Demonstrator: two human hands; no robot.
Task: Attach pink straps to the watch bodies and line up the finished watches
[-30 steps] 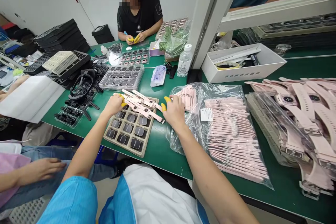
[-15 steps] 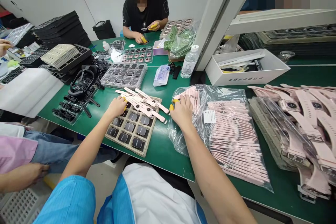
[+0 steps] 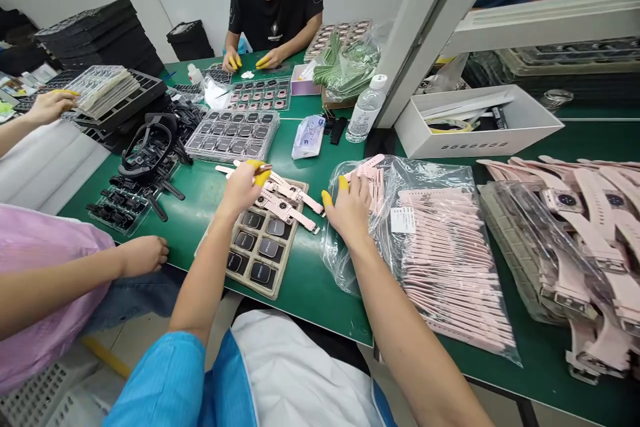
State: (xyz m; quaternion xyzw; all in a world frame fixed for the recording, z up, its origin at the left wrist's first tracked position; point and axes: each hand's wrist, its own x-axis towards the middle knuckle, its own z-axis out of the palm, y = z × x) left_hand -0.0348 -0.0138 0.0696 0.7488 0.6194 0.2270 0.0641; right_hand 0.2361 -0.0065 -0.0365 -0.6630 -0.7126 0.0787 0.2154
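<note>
My left hand (image 3: 239, 192), with yellow finger covers, is raised over the far left part of a beige tray (image 3: 277, 283). Its thumb and forefinger pinch a small watch case (image 3: 266, 167), seen edge-on. Square dark watch cases (image 3: 261, 272) sit in the tray's pockets. Several pink-strapped watches (image 3: 285, 208) lie across its far end. My right hand (image 3: 351, 212) rests on the mouth of a clear plastic bag (image 3: 340, 267), its thumb and forefinger apart. Loose pink watch straps (image 3: 376, 181) lie under and beside its fingers, which partly hide them.
Bundled pink straps (image 3: 445, 267) fill the bag's right side. Finished-looking pink watches (image 3: 590, 213) overhang trays at far right. A water bottle (image 3: 367, 110), white box (image 3: 475, 123) and clear tray stack (image 3: 233, 135) stand farther back. Co-workers' hands (image 3: 143, 255) are at left and across the table.
My left hand has risen from the tray and moved right, now with a watch case in its fingers. My right hand stays at the bag. The co-worker at left has reached forward.
</note>
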